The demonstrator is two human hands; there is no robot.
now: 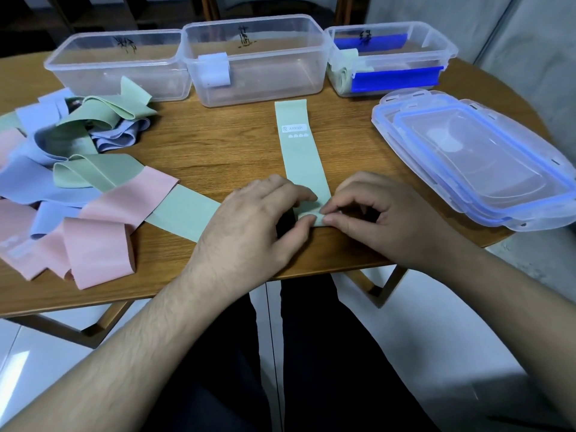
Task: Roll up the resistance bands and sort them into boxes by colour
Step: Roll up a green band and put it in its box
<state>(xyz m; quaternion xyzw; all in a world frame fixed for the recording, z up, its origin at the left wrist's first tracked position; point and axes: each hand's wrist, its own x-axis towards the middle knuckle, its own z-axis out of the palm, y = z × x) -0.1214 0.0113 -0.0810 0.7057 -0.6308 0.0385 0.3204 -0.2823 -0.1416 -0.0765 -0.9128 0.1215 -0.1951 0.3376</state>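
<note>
A green resistance band (300,151) lies flat on the wooden table (218,141), running away from me, with white print near its far end. My left hand (249,222) and my right hand (374,216) both pinch its near end, which is folded over into a small roll. At the back stand three clear boxes: the left box (78,62), the middle box (311,76) with a rolled pale blue band (215,70) inside, and the right box (442,48) holding a rolled green band (344,76).
A tangled heap of pink, blue and green bands (78,176) covers the left of the table; one flat green band (184,213) reaches toward my left hand. Stacked clear lids with blue seals (477,160) lie at the right. The table's front edge is just below my hands.
</note>
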